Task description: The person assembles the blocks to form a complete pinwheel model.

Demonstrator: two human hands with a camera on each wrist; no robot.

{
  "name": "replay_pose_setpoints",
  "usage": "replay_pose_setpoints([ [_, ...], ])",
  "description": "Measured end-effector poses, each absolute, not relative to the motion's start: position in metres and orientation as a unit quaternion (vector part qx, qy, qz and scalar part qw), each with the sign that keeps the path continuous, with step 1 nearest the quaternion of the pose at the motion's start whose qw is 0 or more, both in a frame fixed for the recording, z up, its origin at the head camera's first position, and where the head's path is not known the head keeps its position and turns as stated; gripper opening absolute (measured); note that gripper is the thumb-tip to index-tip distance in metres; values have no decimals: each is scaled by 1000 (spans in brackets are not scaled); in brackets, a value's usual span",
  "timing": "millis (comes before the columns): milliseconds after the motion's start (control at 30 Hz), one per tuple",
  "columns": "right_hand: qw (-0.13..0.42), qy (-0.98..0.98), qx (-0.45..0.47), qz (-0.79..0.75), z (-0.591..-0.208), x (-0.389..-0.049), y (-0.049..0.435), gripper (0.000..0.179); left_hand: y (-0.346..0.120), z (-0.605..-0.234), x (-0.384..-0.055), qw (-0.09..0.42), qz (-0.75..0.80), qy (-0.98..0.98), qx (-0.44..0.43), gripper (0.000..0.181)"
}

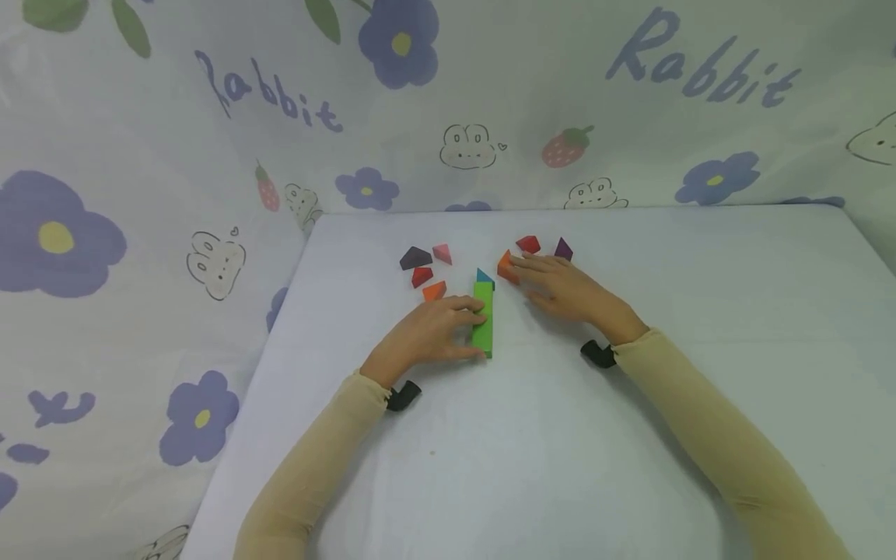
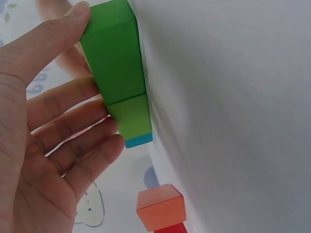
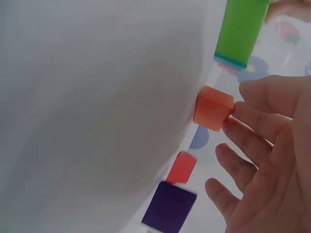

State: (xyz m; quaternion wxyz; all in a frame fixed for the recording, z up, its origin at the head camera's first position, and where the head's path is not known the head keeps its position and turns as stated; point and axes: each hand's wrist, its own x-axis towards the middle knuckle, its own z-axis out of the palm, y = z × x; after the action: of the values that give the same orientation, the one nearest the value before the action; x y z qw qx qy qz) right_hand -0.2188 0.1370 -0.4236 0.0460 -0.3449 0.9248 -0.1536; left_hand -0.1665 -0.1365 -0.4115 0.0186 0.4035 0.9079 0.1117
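Note:
A long green block point(image 2: 114, 58) stands in line with a lighter green block point(image 2: 132, 117) and a blue triangular block point(image 1: 484, 278) at the far end. My left hand point(image 1: 435, 330) holds the green block from its left side, thumb at the near end and fingertips along its side. My right hand point(image 1: 563, 289) is at an orange block point(image 3: 213, 109) to the right of the row. Its index and middle fingertips touch that block, while the thumb appears apart from it and the other fingers are spread loosely.
Beyond my right hand lie a red block point(image 1: 528, 244) and a purple block point(image 1: 563, 249). At the left are another orange block point(image 1: 434, 291), a red block point(image 1: 421, 277), a dark grey block point(image 1: 416, 258) and a pink block point(image 1: 442, 253). A printed cloth hangs behind the white table point(image 1: 532, 451).

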Motion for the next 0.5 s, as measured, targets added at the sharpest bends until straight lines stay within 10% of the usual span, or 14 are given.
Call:
replay_pose_setpoints([
  [500,37,920,-360,-152,-424,-219,111,57,-138,-411,-168,27,114,907,405,59],
])
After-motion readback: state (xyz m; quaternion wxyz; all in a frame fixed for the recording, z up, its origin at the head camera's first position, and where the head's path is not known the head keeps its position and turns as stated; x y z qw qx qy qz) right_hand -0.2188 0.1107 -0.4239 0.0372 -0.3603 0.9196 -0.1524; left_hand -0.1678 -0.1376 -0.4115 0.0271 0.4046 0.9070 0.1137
